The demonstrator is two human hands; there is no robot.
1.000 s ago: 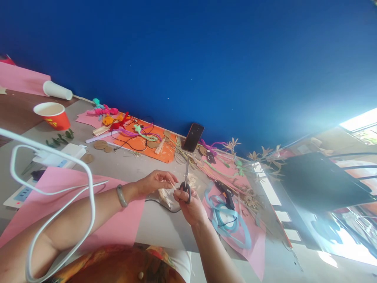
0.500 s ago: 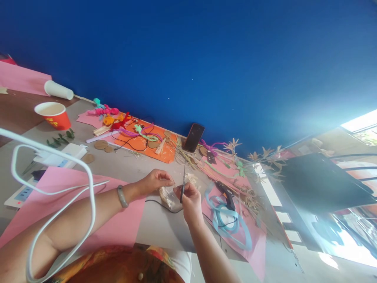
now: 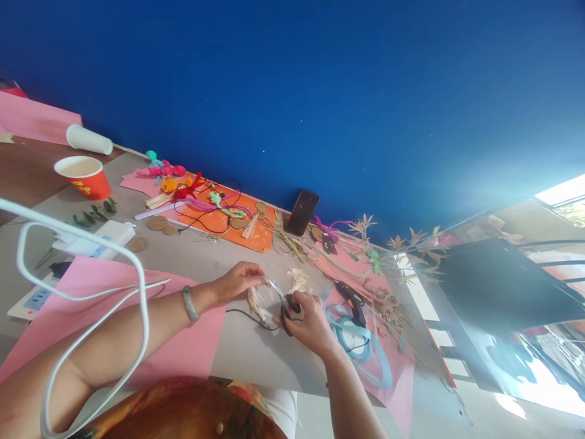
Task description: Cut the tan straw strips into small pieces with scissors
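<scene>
My right hand grips a pair of scissors by its black handles, the blades pointing up and left. At the blade tips is my left hand, thumb and fingers pinched together. Whatever it holds there is too small to make out. Below the left hand, a bundle of pale dry husk lies on the grey table. More pale husk pieces lie just above the scissors. A thin black cord runs beneath the scissors.
A phone leans against the blue wall. To the right lie a glue gun and light blue ribbon on pink paper. At left are a red paper cup, a power strip and a white cable looping across the foreground.
The scissors have swung from pointing up and away to pointing left at my left fingertips. My right hand has turned and shifted slightly right; the left has barely moved.
</scene>
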